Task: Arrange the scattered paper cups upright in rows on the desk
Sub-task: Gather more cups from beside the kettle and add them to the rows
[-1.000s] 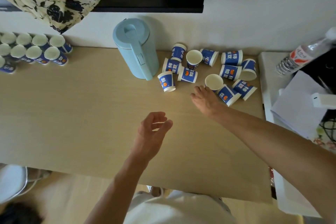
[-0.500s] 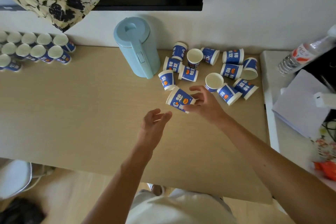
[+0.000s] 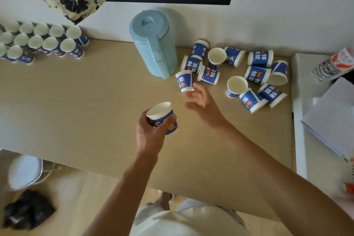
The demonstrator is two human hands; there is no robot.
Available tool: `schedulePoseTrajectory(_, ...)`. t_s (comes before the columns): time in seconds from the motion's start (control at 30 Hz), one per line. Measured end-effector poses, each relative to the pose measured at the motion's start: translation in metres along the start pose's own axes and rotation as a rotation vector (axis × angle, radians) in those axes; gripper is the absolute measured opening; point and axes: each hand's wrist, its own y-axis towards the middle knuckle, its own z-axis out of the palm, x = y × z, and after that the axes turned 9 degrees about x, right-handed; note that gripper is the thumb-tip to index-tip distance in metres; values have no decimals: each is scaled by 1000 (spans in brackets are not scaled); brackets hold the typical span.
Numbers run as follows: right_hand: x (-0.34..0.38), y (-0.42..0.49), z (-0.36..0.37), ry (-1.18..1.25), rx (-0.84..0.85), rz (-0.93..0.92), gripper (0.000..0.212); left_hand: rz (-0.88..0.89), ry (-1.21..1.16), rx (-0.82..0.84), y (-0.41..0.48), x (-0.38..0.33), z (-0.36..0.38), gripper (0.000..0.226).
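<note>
paper cup (image 3: 160,111) is sitting mid-frame in the curled left hand (image 3: 151,134), light and crushable, probably wanting a gentle hold round its wall, while the spread right hand (image 3: 203,101) is hovering by scattered cups (image 3: 256,74) upper right.

The left edge cuts off the cup rows (image 3: 38,42), so their full count cannot be told, and the right edge cuts the bottle (image 3: 333,65) and the papers (image 3: 333,120). The right hand (image 3: 203,101) is blurred, its fingertips unclear. The left hand (image 3: 151,134) covers much of the held cup (image 3: 161,111), hiding its base and most of its print.
</note>
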Motion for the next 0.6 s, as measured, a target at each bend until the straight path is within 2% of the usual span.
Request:
schedulePoseTrajectory(0.07, -4, 41, -1, -192, -231, 44, 71, 4, 2, -27, -1, 2, -8, 40)
schedulePoseTrajectory(0.1, -7, 62, 0, -301, -301, 73, 71, 1, 8, -42, -3, 2, -11, 41)
schedulePoseTrajectory(0.27, -23, 137, 16, -789, -340, 219, 88, 11, -9, -97, -14, 1, -20, 54)
schedulePoseTrajectory(0.43, -35, 163, 20, -900, -455, 240, 84, 43, -14, -104, -21, 3, -28, 47)
schedulePoseTrajectory(0.5, -38, 163, 18, -880, -478, 230, 76, 50, -7, -107, -24, 2, -33, 51)
schedulePoseTrajectory(0.6, -45, 150, 17, -791, -486, 220, 81, 65, -24, -108, -27, 3, -40, 54)
